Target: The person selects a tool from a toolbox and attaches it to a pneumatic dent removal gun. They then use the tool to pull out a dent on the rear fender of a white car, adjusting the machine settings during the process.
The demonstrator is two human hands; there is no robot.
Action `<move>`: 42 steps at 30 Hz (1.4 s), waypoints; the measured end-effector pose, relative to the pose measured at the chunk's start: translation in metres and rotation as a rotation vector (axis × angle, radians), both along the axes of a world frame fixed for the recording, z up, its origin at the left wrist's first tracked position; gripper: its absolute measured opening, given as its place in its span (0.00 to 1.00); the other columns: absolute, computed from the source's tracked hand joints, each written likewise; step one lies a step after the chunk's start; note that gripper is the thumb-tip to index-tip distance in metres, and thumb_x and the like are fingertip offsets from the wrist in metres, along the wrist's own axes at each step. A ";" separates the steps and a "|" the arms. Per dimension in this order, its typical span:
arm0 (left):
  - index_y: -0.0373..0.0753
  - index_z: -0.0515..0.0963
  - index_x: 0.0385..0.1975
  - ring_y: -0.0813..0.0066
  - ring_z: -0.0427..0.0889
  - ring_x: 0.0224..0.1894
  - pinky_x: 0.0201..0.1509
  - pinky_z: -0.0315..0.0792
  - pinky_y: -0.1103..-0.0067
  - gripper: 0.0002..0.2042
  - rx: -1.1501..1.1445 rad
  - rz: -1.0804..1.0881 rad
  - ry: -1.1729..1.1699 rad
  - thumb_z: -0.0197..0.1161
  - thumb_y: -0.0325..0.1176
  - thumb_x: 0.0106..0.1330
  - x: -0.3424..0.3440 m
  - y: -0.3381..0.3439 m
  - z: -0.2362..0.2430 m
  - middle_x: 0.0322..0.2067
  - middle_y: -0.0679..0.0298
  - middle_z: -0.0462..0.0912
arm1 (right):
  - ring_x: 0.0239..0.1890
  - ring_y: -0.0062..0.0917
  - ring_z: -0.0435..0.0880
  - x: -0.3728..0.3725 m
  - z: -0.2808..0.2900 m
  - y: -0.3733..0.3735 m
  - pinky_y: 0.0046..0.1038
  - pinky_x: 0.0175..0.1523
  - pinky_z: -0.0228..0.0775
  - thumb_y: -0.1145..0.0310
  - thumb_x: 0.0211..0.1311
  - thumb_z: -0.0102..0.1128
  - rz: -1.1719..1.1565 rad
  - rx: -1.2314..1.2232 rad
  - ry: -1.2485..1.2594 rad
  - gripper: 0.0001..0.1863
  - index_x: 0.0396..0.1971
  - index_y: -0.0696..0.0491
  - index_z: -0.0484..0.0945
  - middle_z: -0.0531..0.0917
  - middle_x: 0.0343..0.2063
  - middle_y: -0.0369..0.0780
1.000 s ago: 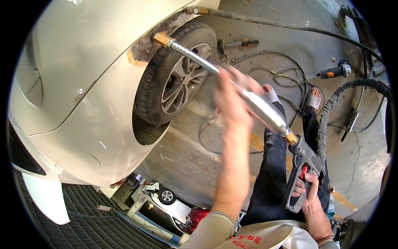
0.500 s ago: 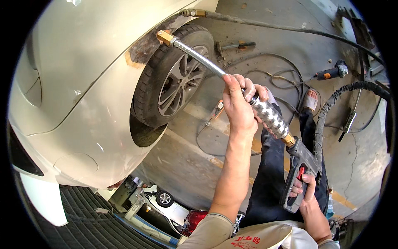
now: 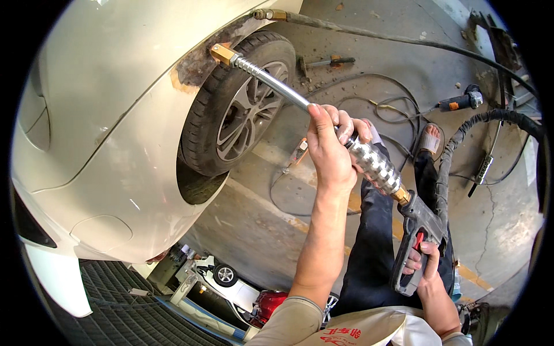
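Observation:
A slide-hammer dent puller [image 3: 378, 164] slants across the view, with a silver weight, a steel rod and a black pistol handle. My left hand [image 3: 332, 153] is closed round it where the rod meets the weight. Lower right, my right hand [image 3: 427, 265] wraps the handle, fingers by the red trigger [image 3: 419, 239]. The brass tip [image 3: 224, 55] is at the bare, dark patch [image 3: 199, 66] on the wheel arch of a cream car [image 3: 109, 132]; I cannot tell if it touches. Above it, a brass cable clamp [image 3: 270, 15] sits against the arch edge.
The car wheel [image 3: 239, 109] stands below the patch. A thick cable [image 3: 404, 39] runs right from the clamp; another cable [image 3: 447, 167] leads from the handle. On the floor lie a hammer [image 3: 326, 62], an angle grinder [image 3: 460, 101] and looped cords [image 3: 412, 104]. A white car [image 3: 236, 291] stands behind.
The car and the puller's tip have shifted slightly left in view. Both hands keep their grip on the puller.

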State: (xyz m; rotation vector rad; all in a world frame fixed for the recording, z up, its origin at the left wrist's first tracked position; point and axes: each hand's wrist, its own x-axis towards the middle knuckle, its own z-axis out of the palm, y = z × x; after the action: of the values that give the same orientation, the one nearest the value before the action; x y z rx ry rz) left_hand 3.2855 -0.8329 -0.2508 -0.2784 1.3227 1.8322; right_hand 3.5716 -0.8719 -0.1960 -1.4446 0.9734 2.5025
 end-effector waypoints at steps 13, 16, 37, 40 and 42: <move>0.45 0.58 0.24 0.73 0.67 0.18 0.28 0.66 0.73 0.22 0.010 0.000 -0.015 0.46 0.58 0.66 -0.001 0.002 -0.001 0.15 0.72 0.54 | 0.12 0.16 0.65 -0.002 0.002 0.003 0.22 0.21 0.62 0.62 0.49 0.55 0.019 0.008 -0.013 0.10 0.31 0.50 0.72 0.67 0.14 0.32; 0.45 0.58 0.24 0.73 0.67 0.18 0.28 0.65 0.73 0.22 0.004 0.001 -0.014 0.46 0.58 0.66 0.000 0.002 -0.002 0.15 0.72 0.54 | 0.12 0.16 0.64 0.001 0.001 0.001 0.22 0.22 0.63 0.62 0.49 0.55 0.013 -0.011 0.001 0.10 0.31 0.50 0.72 0.67 0.14 0.32; 0.45 0.63 0.28 0.78 0.69 0.20 0.30 0.68 0.77 0.24 -0.193 -0.151 0.113 0.43 0.63 0.64 -0.036 0.010 -0.003 0.17 0.70 0.66 | 0.13 0.17 0.64 0.003 0.007 -0.001 0.23 0.23 0.61 0.62 0.48 0.55 -0.027 -0.037 -0.003 0.12 0.32 0.51 0.72 0.66 0.14 0.32; 0.46 0.59 0.23 0.75 0.67 0.18 0.28 0.66 0.76 0.23 0.010 -0.042 -0.003 0.43 0.61 0.65 0.042 -0.013 -0.021 0.11 0.73 0.54 | 0.12 0.17 0.63 0.030 0.006 -0.009 0.23 0.20 0.58 0.63 0.46 0.55 0.012 0.015 -0.070 0.09 0.28 0.49 0.71 0.65 0.13 0.32; 0.47 0.58 0.22 0.74 0.66 0.17 0.28 0.65 0.75 0.22 0.133 -0.042 -0.125 0.42 0.60 0.67 0.061 -0.022 -0.013 0.11 0.73 0.54 | 0.10 0.17 0.62 0.053 0.011 -0.006 0.22 0.18 0.56 0.63 0.45 0.54 0.036 0.039 -0.072 0.09 0.27 0.49 0.71 0.65 0.12 0.31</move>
State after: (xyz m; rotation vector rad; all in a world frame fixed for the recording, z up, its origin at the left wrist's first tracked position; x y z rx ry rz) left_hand 3.3462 -0.8548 -0.2636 -0.2866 1.1082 1.8284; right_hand 3.6249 -0.8781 -0.1847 -1.5421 0.8888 2.4611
